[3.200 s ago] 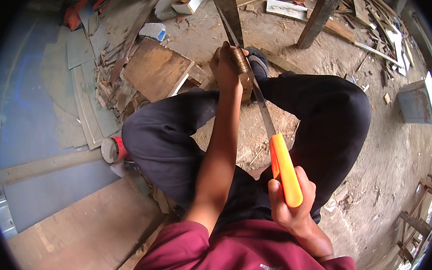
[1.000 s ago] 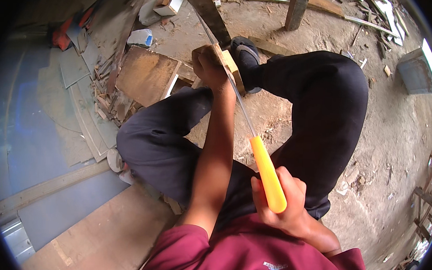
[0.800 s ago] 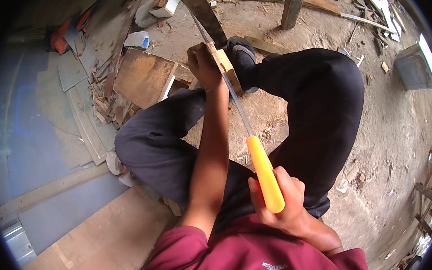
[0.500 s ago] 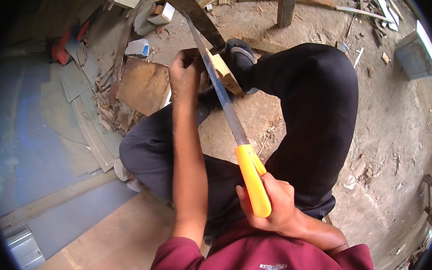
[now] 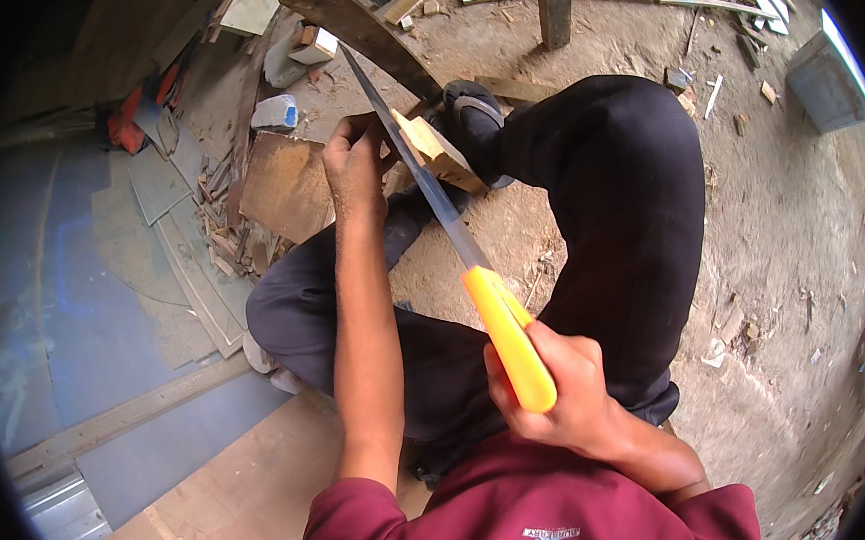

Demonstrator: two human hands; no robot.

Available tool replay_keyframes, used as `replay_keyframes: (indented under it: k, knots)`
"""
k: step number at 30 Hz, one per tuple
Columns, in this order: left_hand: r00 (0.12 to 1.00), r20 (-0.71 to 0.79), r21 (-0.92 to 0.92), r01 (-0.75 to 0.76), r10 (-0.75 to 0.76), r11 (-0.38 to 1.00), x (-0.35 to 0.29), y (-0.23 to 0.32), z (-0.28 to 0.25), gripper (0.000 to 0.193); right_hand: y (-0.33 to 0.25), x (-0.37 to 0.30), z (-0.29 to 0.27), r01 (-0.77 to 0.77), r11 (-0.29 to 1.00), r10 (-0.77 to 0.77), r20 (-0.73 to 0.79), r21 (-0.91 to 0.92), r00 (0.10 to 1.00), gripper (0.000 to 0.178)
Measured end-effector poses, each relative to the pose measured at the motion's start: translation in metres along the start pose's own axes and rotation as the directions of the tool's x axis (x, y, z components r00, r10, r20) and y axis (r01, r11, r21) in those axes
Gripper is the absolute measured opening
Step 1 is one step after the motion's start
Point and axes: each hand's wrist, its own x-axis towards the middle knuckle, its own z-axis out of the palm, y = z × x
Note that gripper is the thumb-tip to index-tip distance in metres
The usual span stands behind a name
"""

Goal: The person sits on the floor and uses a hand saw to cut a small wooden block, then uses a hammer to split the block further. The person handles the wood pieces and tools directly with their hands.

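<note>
My right hand (image 5: 565, 385) is closed around the yellow handle of a handsaw (image 5: 506, 337). The saw's long blade slants away to the upper left and lies along the left side of a pale, light-brown piece of wood (image 5: 450, 159). My left hand (image 5: 358, 159) is beyond my left knee, its fingers bent around the wood's end on the other side of the blade. Blade and shadow partly hide those fingertips. Beside the wood is my foot in a dark sandal (image 5: 478, 118). Whether the teeth are in a cut cannot be made out.
A dark wooden beam (image 5: 364, 29) slopes down just past the saw tip, near an upright post (image 5: 553, 13). Scrap wood and a brown board (image 5: 286, 188) lie left of my left hand. Flat grey sheets (image 5: 181, 423) cover the left side. A grey bin (image 5: 832, 82) stands far right.
The saw handle has moved slightly forward, toward the wood. My left hand and the wood appear a little further left, with the view itself tilted somewhat. Both grips stay the same.
</note>
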Motion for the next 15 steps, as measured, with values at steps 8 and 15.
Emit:
replay_keyframes:
  k: [8, 15]
  knots:
    - [0.999, -0.042, -0.074, -0.031, 0.028, 0.997, 0.003, -0.009, 0.002, 0.014, 0.003, -0.003, -0.001, -0.014, 0.999, 0.013, 0.016, 0.034, 1.000, 0.022]
    - [0.998, -0.057, -0.077, -0.009, 0.005, 0.997, 0.006, -0.007, 0.002, 0.013, 0.001, -0.004, 0.001, -0.029, 0.998, 0.031, -0.028, 0.058, 0.999, 0.016]
